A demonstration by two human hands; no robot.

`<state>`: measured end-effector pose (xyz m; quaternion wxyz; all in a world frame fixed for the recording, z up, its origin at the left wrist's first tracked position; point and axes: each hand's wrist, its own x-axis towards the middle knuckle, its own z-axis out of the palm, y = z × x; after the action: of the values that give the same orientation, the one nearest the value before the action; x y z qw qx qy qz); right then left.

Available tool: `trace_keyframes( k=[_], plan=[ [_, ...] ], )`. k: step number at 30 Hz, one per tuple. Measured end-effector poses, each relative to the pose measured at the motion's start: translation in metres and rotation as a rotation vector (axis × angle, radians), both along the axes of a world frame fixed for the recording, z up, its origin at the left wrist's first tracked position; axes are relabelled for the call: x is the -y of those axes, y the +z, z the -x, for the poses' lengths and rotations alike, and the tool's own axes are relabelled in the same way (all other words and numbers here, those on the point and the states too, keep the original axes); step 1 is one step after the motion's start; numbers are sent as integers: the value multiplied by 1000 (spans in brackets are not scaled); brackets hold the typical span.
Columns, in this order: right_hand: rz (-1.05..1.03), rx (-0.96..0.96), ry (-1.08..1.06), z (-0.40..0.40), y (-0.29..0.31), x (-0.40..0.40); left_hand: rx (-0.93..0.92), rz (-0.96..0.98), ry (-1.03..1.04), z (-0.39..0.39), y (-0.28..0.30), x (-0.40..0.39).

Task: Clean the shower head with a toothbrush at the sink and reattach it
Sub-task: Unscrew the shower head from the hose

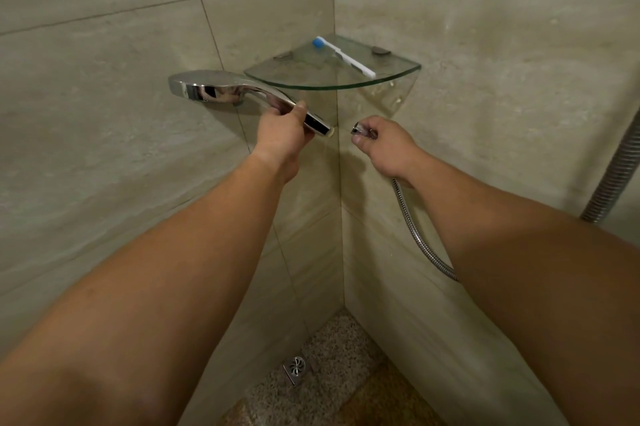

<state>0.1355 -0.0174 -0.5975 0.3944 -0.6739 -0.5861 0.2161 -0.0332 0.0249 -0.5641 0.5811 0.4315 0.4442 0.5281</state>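
Observation:
My left hand (284,135) grips the handle of a chrome shower head (214,88), which lies level with its face turned up and to the left. My right hand (384,145) pinches the metal end nut of the shower hose (415,235). A small gap separates the nut from the open end of the handle. A white toothbrush (346,57) with a blue head lies on the glass corner shelf (332,83) just above both hands.
Beige tiled walls meet in a corner behind the hands. A second ribbed hose section (613,166) runs down the right wall. Below lies a pebbled shower floor with a metal drain (296,368).

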Motion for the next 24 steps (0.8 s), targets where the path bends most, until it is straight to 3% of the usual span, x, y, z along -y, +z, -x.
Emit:
trace_keyframes(
  k=[6,12,24],
  plan=[
    [9,-14,-12,6,0,6,-99,-46,-6,4,-2,-3],
    [23,-26,-13,11,-5,15,-404,-130,-55,16,-12,-1],
    [90,10,-29,16,-16,21,-751,-240,-179,33,-10,11]
  ],
)
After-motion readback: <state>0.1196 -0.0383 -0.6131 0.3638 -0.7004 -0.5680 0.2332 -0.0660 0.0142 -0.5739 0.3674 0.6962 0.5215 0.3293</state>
